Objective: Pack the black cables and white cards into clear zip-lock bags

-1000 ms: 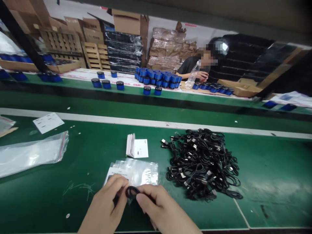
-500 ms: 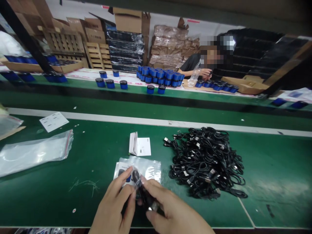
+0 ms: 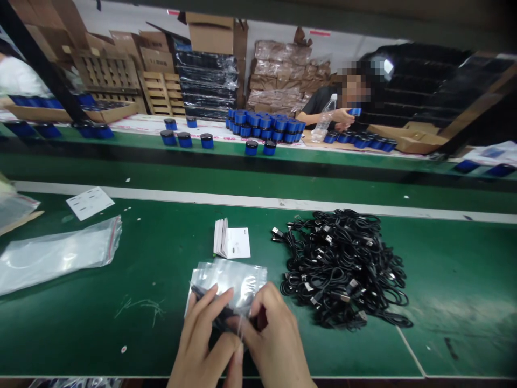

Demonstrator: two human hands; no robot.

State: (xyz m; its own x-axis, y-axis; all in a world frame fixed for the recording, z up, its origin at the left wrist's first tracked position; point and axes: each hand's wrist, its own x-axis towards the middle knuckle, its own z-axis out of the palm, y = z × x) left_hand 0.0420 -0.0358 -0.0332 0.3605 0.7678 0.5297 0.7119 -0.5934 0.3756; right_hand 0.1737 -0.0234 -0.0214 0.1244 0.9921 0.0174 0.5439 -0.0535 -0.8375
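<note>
My view shows the left hand [image 3: 205, 337] and right hand [image 3: 270, 334] both closed, each gripping a clear plastic bag [image 3: 228, 279] with a black cable [image 3: 210, 303] pressed along it; I cannot tell whether the cable is inside. They work at the near edge of the green surface [image 3: 81, 339], with a heap of black cables [image 3: 343, 269] to the right and a small booklet [image 3: 232, 240] just beyond.
</note>
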